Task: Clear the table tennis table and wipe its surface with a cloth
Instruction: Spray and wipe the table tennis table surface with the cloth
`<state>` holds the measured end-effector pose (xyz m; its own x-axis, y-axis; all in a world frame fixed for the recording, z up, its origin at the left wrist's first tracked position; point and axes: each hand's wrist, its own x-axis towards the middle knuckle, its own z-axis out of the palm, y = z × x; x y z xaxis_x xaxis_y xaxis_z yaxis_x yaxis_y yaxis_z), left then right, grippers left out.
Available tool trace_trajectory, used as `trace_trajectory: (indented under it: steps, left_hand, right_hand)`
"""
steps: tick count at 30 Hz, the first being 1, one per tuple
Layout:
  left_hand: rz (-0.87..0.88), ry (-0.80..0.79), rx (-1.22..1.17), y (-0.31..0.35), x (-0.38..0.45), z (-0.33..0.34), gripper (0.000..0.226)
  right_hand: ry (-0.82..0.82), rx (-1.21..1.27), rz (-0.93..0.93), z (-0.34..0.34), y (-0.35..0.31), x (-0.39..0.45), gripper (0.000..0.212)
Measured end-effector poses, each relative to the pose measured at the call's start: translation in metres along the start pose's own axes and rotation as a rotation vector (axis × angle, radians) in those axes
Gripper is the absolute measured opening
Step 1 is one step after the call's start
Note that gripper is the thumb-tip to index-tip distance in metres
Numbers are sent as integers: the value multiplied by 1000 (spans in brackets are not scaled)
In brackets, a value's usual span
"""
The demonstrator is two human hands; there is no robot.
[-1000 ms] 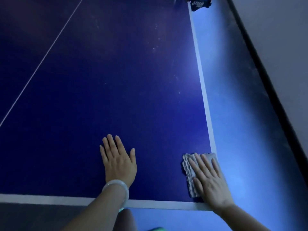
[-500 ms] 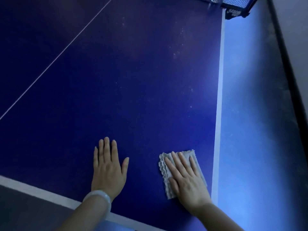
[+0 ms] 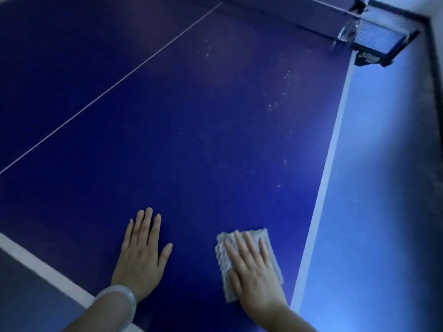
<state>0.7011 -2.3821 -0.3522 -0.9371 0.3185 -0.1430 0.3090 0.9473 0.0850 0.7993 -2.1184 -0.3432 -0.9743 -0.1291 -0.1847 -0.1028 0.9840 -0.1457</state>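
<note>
Your right hand [image 3: 256,279] lies flat, fingers straight, pressing the grey cloth [image 3: 249,262] onto the blue counter [image 3: 191,130]. Your left hand [image 3: 141,255] rests spread on the counter just beside it, pale bangle [image 3: 119,298] at wrist.

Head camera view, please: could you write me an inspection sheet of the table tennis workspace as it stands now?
Surface: the dark blue table has white edge lines and a thin centre line; pale specks lie scattered toward the net end.
Job's things: a pale textured cloth lies flat on the table near the right sideline.
Clutter: nothing seen on the table besides the cloth.
Hands: the right hand presses flat on the cloth, fingers straight; the left hand rests flat on the bare table, with a pale bangle on its wrist.
Cables: nothing seen.
Surroundings: net post clamp at the far right corner; blue floor beside the table; dark skirting along a pale wall.
</note>
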Motion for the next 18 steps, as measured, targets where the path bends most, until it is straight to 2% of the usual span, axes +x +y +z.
trace_trajectory:
  steps: [3,6,8,11,13,14,16,18]
  left_hand:
    - [-34,17,-15,6,0,-4,80]
    - [-222,65,-24,36,-5,-15,72]
    - [-423,81,-95,76,-9,-20,70]
    - [-724,16,-249,137,-4,-13,81]
    - [-844,54,-251,161,5,-3,78]
    - [-883,72,-214,167,9,0,77]
    - [-919,108,-145,170,12,7,77]
    - [-921,122,-125,170,12,11,75]
  right_hand:
    - [-20,-67,-242,4,31,-4,65]
    - [-30,-132,-344,-8,82,13,60]
    - [-5,-152,-257,-22,114,37,57]
    - [39,-96,71,-36,149,73,59]
    - [79,-16,308,-39,151,84,63]
    - [94,-9,359,-38,144,84,64]
    - [122,-18,245,-30,127,73,63]
    - [101,-31,-87,-17,118,49,61]
